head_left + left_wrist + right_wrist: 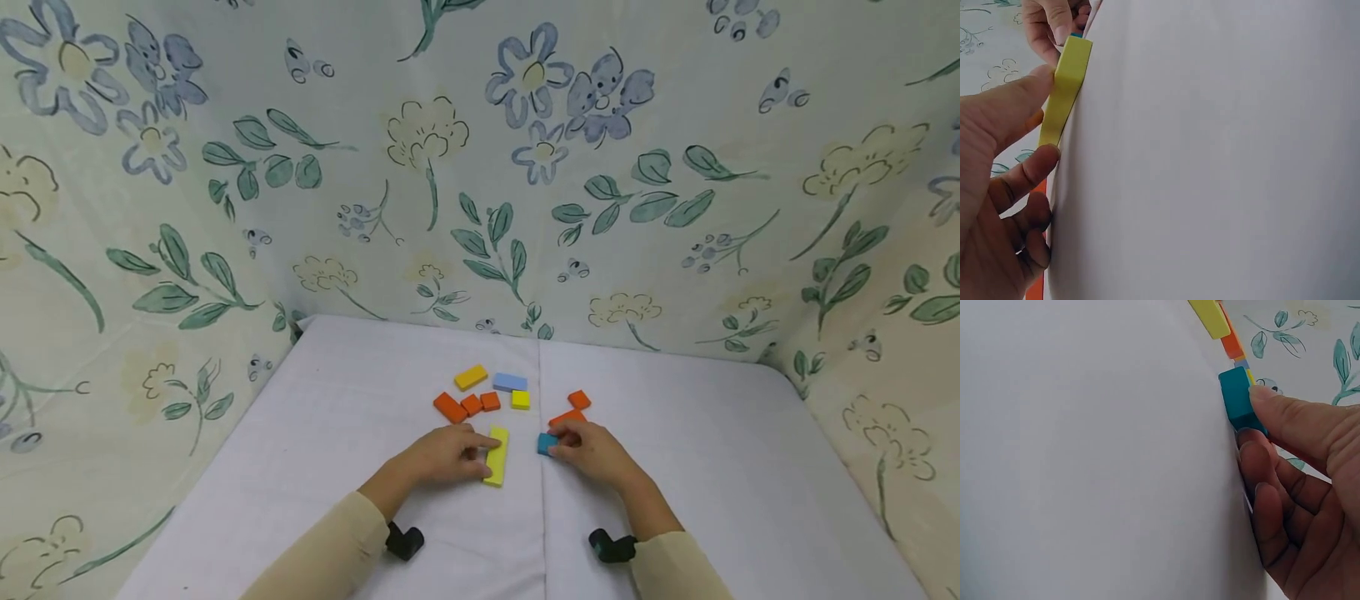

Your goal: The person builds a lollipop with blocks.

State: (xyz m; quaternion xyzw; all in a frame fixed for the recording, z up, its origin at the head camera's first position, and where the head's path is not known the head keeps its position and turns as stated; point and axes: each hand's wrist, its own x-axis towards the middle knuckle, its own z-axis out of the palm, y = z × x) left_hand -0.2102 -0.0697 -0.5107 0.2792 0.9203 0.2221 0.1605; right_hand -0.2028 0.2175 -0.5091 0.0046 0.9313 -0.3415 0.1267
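Observation:
My left hand holds a long yellow block by its left side, thumb and fingers along it. Close up in the left wrist view, the thumb presses the yellow block and fingertips meet its lower end. A small blue block sits in the grasp of my right hand, a short way to the right of the yellow one. The right wrist view has the thumb on one face of this blue block and fingertips beneath it. Just beyond the right fingers lies an orange block, partly covered by them.
Behind the hands are a loose group of blocks: an amber one, a light blue one, a small yellow one and several orange ones. Another orange block lies at right. White cloth covers the table; floral curtains surround it.

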